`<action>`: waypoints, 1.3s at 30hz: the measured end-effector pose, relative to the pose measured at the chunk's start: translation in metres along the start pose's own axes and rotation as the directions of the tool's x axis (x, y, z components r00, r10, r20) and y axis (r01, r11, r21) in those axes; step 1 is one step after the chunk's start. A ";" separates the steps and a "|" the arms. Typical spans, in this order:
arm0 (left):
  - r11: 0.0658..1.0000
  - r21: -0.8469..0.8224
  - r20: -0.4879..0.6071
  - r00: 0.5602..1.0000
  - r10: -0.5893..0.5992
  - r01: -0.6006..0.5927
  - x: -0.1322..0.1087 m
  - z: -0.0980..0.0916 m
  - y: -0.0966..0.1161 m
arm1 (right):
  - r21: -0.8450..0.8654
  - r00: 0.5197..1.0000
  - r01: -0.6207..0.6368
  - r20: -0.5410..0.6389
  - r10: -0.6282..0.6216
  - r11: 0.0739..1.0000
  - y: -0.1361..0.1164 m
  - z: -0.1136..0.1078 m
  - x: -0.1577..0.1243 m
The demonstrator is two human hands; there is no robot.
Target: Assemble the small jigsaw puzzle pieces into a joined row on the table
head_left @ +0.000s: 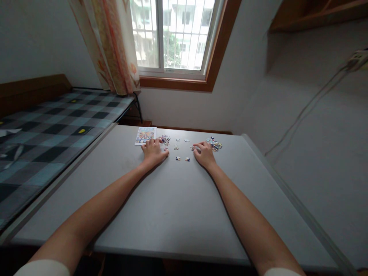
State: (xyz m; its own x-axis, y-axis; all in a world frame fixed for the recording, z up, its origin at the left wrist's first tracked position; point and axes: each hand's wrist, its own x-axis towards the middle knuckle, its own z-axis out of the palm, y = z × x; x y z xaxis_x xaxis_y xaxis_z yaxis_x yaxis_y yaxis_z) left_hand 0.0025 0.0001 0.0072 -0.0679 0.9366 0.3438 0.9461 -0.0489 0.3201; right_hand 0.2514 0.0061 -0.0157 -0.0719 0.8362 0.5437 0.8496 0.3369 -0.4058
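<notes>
Grey tabletop | loose puzzle pieces between both hands, equally near | left hand flat, fingers wide, empty | right hand fingers curled, hold unclear

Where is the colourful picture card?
In the head view, the picture card lies flat on the grey table, just beyond the left hand, with a small heap of puzzle pieces to its right.

My left hand: palm down, fingers loosely spread and pointing away from me, wrist straight. My right hand: palm down, fingers bent inward towards its partner; whether they pinch anything I cannot tell. My left forearm and right forearm: bare, stretched well forward, converging.
</notes>
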 end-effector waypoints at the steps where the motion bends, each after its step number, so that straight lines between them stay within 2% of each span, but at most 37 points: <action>1: 1.000 0.006 0.003 1.000 0.008 -0.008 -0.001 0.000 0.001 | -0.003 1.000 0.001 0.001 -0.001 1.000 0.000 0.000 0.000; 20: 0.998 -0.010 0.085 0.994 0.063 -0.062 0.000 -0.001 0.000 | -0.015 0.999 -0.022 0.039 0.022 1.000 -0.001 0.000 0.000; 39: 0.979 -0.150 0.031 0.989 0.144 -0.138 0.001 0.001 -0.002 | -0.008 0.999 -0.003 0.041 0.004 1.000 0.001 0.001 0.001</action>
State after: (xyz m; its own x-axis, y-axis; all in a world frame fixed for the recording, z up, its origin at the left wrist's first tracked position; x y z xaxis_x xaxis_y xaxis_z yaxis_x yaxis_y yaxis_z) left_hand 0.0009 0.0012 0.0056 0.0790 0.9302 0.3584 0.8883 -0.2289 0.3982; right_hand 0.2519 0.0072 -0.0163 -0.0901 0.8545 0.5116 0.8542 0.3304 -0.4015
